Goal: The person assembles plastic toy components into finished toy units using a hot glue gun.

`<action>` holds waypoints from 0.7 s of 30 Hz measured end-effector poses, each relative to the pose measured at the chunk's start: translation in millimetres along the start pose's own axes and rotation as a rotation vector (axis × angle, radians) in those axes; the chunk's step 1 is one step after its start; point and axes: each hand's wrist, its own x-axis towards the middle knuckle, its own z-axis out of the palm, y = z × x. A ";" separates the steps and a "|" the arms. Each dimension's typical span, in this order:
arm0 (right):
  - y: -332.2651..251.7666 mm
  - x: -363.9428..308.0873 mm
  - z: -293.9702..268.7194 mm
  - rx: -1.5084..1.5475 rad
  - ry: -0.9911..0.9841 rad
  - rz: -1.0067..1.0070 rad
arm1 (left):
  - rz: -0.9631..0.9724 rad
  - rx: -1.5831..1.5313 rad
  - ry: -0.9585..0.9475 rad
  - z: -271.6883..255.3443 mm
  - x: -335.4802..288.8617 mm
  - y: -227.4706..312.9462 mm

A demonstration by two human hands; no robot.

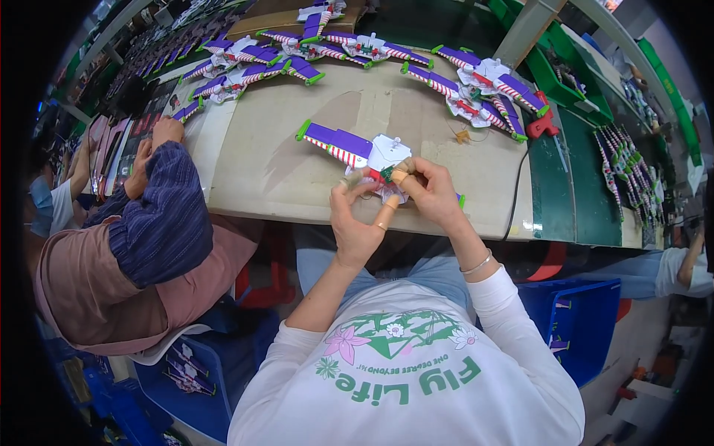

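Observation:
A toy wing assembly (349, 145) lies in front of me near the table's front edge, purple and white with red stripes and green tips. Its white middle is open and shows a red part and a small green circuit board (387, 173). My left hand (355, 223) curls around the near left side of that middle, thumb and fingertips against it. Pinched over the board are the fingers of my right hand (430, 189), which partly hide it. Both hands wear pale finger covers. The assembly's right wing is mostly hidden under my right hand.
Several similar wing assemblies (364, 48) lie along the table's far side, with a stack (483, 85) at the far right. A red tool (545, 124) and a black cable (518, 195) are right. A co-worker's arm (160, 201) is at left. Blue bins (580, 327) stand below.

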 end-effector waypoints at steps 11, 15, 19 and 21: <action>-7.4 -0.7 -10.4 0.078 -0.139 0.105 | 0.092 0.322 -0.024 6.8 -1.5 -5.2; -8.2 -1.4 -8.2 0.017 -0.126 0.048 | -0.237 -0.089 -0.049 12.6 -6.6 8.1; -17.4 -0.7 -7.4 -0.209 -0.107 -0.065 | -0.157 0.198 -0.022 -1.0 -2.9 1.9; -17.9 0.4 -5.3 -0.243 -0.086 -0.121 | -0.163 0.212 0.017 -1.0 -2.1 1.9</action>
